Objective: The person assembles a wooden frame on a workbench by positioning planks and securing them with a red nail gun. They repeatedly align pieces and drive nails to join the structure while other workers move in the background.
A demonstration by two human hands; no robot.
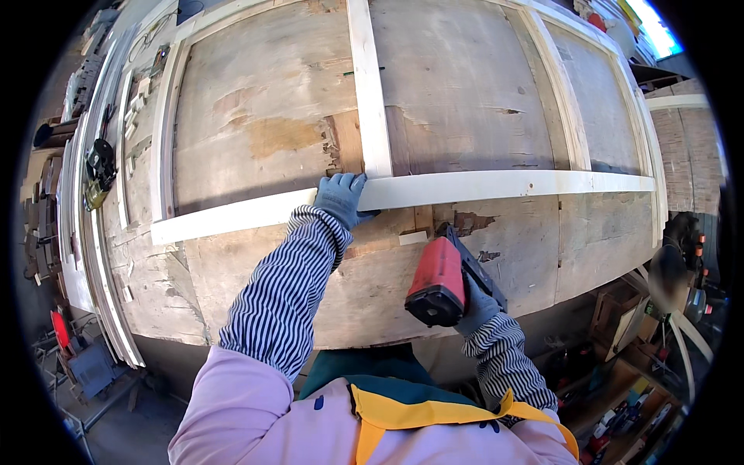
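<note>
A pale wooden frame lies on a worn plywood worktop (pixel 256 263). Its near rail (pixel 496 186) runs from left to right in front of me. My left hand (pixel 341 199), in a grey-blue glove, is closed over this rail, just left of where a crosspiece (pixel 367 93) meets it. A red and black nail gun (pixel 439 275) is in my right hand (pixel 479 310), also gloved, with the fingers wrapped round its handle and partly hidden. The nail gun's nose is pointing away from me, a little short of the rail and apart from it.
A small wood offcut (pixel 413 238) lies near the nail gun's nose. Long pale strips (pixel 97 232) and a black tool (pixel 101 160) are along the left edge. A standing fan (pixel 670 279) is at the right, by shelves of tools (pixel 620 418).
</note>
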